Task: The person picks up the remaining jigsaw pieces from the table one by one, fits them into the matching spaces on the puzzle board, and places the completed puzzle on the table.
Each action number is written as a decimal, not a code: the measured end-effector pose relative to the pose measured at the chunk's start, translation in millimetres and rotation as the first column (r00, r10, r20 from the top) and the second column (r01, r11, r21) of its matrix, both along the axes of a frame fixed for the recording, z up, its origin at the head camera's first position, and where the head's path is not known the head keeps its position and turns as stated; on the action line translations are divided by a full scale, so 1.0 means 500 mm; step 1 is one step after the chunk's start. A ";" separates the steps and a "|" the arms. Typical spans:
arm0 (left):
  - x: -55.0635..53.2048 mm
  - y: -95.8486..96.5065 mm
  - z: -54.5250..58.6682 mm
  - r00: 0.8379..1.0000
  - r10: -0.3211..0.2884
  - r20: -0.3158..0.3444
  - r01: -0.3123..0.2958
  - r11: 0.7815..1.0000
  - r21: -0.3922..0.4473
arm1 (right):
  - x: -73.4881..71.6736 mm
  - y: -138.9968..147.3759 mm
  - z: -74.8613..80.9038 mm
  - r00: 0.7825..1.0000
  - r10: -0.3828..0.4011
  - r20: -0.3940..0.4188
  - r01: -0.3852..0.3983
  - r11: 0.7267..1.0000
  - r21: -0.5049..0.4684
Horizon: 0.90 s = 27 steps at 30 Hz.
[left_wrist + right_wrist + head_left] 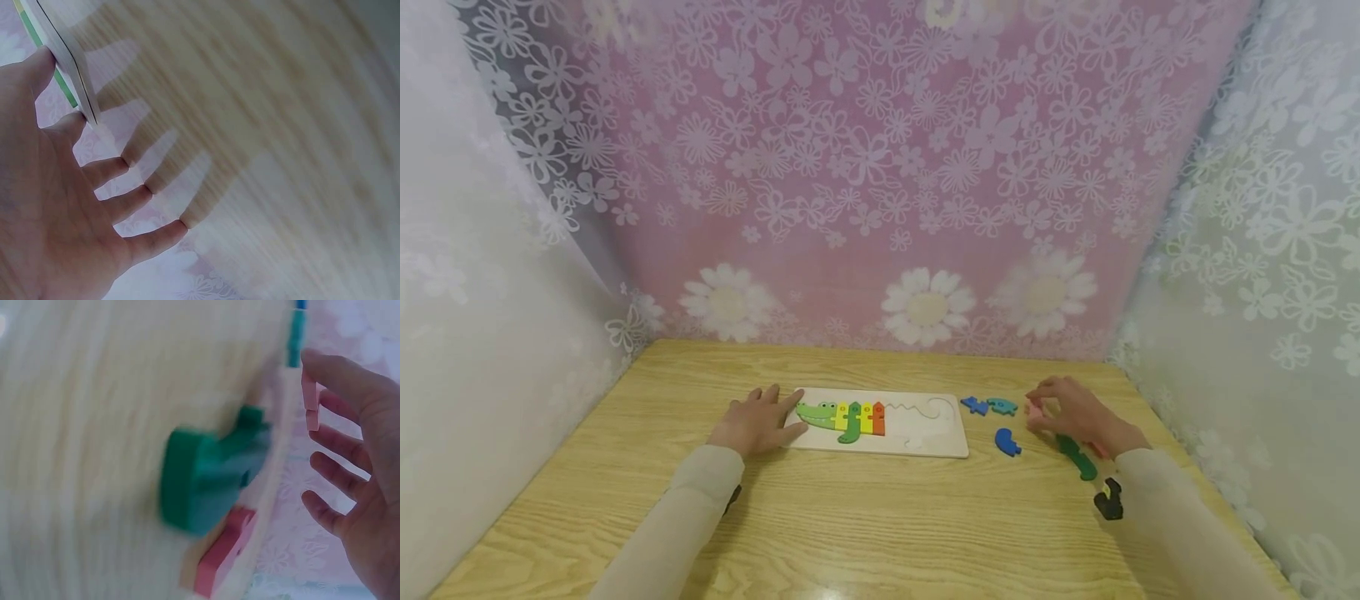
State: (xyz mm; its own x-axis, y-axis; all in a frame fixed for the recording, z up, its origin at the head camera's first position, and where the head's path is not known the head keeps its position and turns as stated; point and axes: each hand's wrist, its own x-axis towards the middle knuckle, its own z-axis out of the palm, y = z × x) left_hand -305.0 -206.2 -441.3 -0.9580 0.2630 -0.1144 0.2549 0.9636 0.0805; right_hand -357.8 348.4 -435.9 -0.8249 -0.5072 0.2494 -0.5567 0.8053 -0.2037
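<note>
A pale wooden puzzle board (pixel 925 429) lies on the table with a crocodile head piece (pixel 817 414) and several yellow, green and orange body pieces (pixel 867 417) set in its left half. My left hand (pixel 756 423) rests at the board's left end, thumb and index finger touching its edge. In the left wrist view the other fingers spread out over the table. My right hand (pixel 1078 414) pinches a pink puzzle piece (pixel 310 394) between thumb and fingers. Below that hand lie a dark green piece (pixel 206 478) and another pink piece (pixel 225 553), partly hidden in the head view.
Between the board and my right hand lie a blue piece (pixel 974 406), a teal piece (pixel 1002 407) and a curved blue piece (pixel 1007 442). A flowered pink curtain (pixel 865 208) hangs behind the wooden table (pixel 880 525), with pale curtains at both sides.
</note>
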 end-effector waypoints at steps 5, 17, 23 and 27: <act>0.002 0.000 0.003 1.000 0.002 0.005 -0.002 1.000 0.010 | 0.002 -0.028 0.013 1.000 0.016 -0.022 -0.018 0.995 -0.101; 0.001 0.002 0.000 1.000 0.007 0.019 -0.008 0.999 0.034 | 0.025 -0.118 0.038 0.999 0.038 -0.022 -0.040 0.995 -0.087; 0.003 0.002 -0.001 1.000 0.009 0.007 -0.009 1.000 0.021 | 0.032 -0.152 0.046 0.996 0.070 -0.059 -0.075 0.992 -0.100; 0.003 0.002 0.001 1.000 -0.002 -0.012 0.002 1.000 -0.001 | 0.034 -0.167 0.044 0.997 0.062 -0.039 -0.067 0.989 -0.130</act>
State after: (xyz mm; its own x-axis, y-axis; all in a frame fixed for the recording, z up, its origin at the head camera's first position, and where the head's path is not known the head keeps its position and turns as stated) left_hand -303.5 -204.9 -440.7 -0.9587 0.2653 -0.1031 0.2583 0.9630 0.0764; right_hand -340.7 265.0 -413.9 -0.7811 -0.5203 0.3452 -0.6153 0.7351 -0.2845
